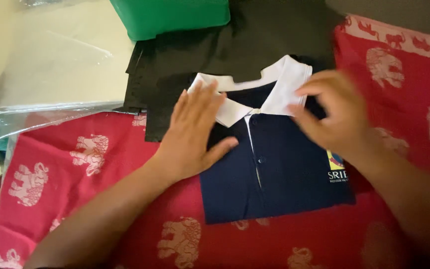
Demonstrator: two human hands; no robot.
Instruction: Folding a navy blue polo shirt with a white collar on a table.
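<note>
a folded navy polo shirt (279,169) with a white collar (279,92) is laid on a red cloth printed with pale elephants (75,179), near the middle of the scene. the left hand (195,132) is pressed flat on the shirt's left shoulder, fingers spread and straight, with the fingertips reaching the left collar wing; nothing is gripped by it. the right hand (332,114) is blurred, held over the right collar wing, with the fingers curled toward the collar's edge; whether the fabric is pinched cannot be told. a small printed badge (335,167) is seen on the shirt's right chest, partly covered by the right wrist. a black garment (210,55) is spread just beyond the collar, on the far side. a green container (170,17) is set at the far edge, and clear plastic bags (60,69) are stacked at far left.
</note>
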